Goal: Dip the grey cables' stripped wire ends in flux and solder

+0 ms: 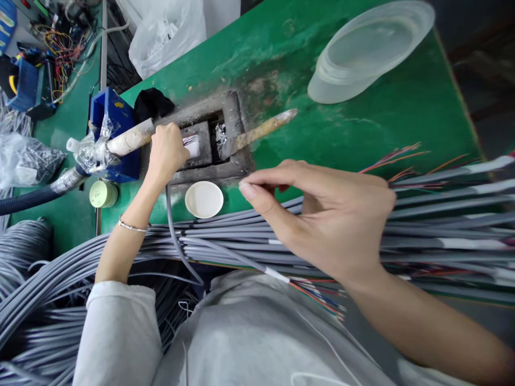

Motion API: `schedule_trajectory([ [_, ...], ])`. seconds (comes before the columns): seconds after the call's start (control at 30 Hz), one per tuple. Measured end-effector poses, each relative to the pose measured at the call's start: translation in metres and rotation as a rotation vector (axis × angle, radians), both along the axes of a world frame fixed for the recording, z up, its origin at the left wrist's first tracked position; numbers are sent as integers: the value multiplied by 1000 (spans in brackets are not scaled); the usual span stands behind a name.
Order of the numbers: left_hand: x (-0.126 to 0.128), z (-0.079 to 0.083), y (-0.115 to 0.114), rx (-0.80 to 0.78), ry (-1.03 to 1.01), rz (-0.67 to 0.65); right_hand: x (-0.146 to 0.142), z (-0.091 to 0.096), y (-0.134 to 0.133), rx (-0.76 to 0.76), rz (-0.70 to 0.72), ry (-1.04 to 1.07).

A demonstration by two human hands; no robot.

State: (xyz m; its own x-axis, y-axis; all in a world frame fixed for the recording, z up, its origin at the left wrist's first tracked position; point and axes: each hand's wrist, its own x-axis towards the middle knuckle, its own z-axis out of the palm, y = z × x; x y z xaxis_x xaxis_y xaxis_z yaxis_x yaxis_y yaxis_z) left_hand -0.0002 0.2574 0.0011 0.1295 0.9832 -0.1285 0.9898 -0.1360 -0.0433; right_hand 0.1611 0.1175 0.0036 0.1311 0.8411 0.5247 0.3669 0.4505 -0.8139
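Observation:
My left hand [168, 150] is closed round a grey cable [171, 214], which hangs from below the fist and loops down over the table edge. Thin coloured wires [188, 140] stick out past its fingers, above a pale surface inside the solder pot [203, 147]. My right hand [325, 209] is nearer the camera, over the cable bundle [241, 241]. Its thumb and forefinger are pinched together; anything between them is too small to see. A scraper with a worn handle [265, 128] rests across the pot's dirty frame, its tip by shiny scraps.
A round white dish [204, 199] and a green tub [103, 194] stand near the pot. A taped extraction pipe [131, 138] crosses a blue bin [116, 115] beside my left hand. At the back right is a clear plastic container [370, 51]. Cables with stripped ends [442, 187] lie along the front edge.

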Motion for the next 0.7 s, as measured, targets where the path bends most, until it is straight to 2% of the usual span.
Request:
schedule_trajectory([
  [0.17, 0, -3, 1, 24, -9, -15, 0, -1, 0, -11, -4, 1],
  [0.3, -2, 16, -7, 96, -137, -25, 0, 0, 0, -3, -13, 5],
  [0.4, -7, 39, -23, 133, -338, -5, 0, 1, 1, 13, -12, -15],
  [0.5, -14, 55, -44, 78, -626, 64, -2, 2, 1, 36, -5, -38],
  [0.6, -20, 59, -63, 0, -878, 122, -3, 2, 0, 42, 11, -48],
  [0.7, -21, 60, -77, -30, -1021, 153, -4, 1, -1, 30, 18, -42],
])
